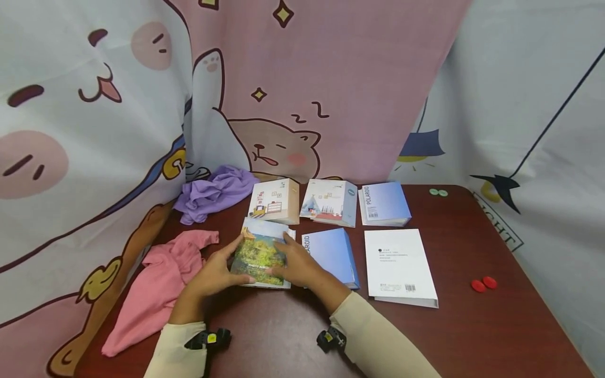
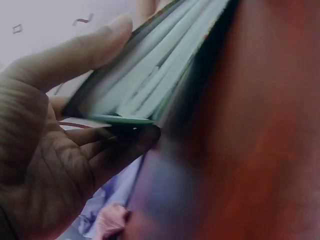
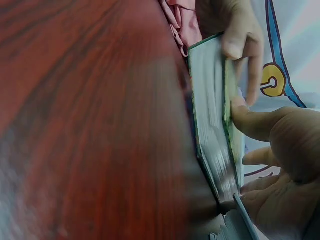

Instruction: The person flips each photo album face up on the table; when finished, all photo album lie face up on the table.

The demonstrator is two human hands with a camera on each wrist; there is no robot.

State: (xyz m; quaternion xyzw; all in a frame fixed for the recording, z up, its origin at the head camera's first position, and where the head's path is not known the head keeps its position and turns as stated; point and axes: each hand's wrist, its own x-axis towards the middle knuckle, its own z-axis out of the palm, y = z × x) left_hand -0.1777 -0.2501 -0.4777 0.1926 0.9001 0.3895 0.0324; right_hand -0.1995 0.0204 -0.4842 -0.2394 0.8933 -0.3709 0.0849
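Green photo album (image 1: 260, 255) on the dark red tabletop (image 1: 425, 336), left hand (image 1: 212, 273) gripping its 9 o'clock edge, right hand (image 1: 298, 265) pressing the cover with fingers curled, pink cloth (image 1: 156, 294) at 9 o'clock

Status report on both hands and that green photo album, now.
Left hand grips the green photo album at its left edge, thumb on the cover. Right hand holds its right side. Album on the table; blue album close on the right, pink cloth on the left.
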